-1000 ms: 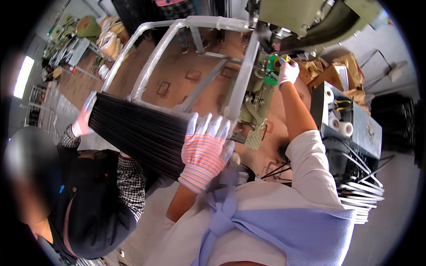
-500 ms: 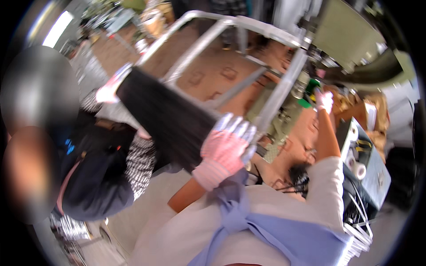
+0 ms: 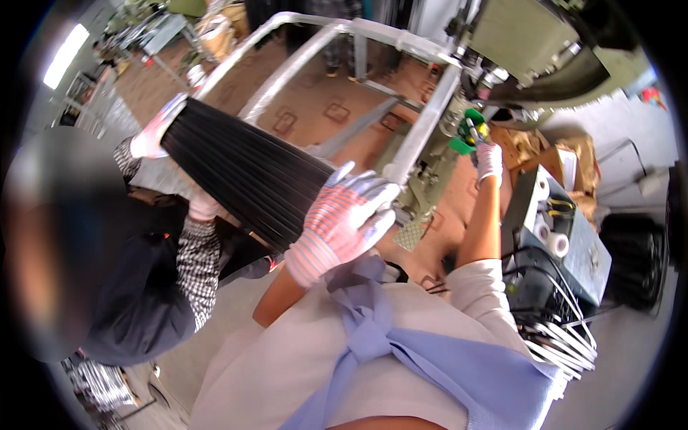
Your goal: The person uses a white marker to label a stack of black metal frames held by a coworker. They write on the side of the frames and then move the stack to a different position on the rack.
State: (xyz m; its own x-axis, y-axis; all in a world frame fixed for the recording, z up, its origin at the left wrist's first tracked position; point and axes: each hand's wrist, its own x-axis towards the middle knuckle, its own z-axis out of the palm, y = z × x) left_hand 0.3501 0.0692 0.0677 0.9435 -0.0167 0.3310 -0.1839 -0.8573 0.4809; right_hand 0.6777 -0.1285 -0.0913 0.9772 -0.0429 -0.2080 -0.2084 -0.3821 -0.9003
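Long black pleated material slants across the middle left, narrow folds running along its length. My left hand, in a pink-and-grey striped glove, lies on its near right end, fingers stretched and apart. Another person's gloved hand holds the far left end; their second hand is at its lower edge. My right hand, gloved too, is stretched out to the right beside a small green container with something yellow in it. Its fingers look closed, and a slim pale piece points up from them; I cannot make out what it is.
A pale tubular metal frame stands beyond the material. Large olive-green machine parts are at the upper right. A grey metal box holding white rolls stands right of my arm, near cardboard boxes and looped white cables.
The whole view has shifted, so most things stand farther left. My left hand stays on the material's end, its fingers a little more spread. My right hand remains beside the green container.
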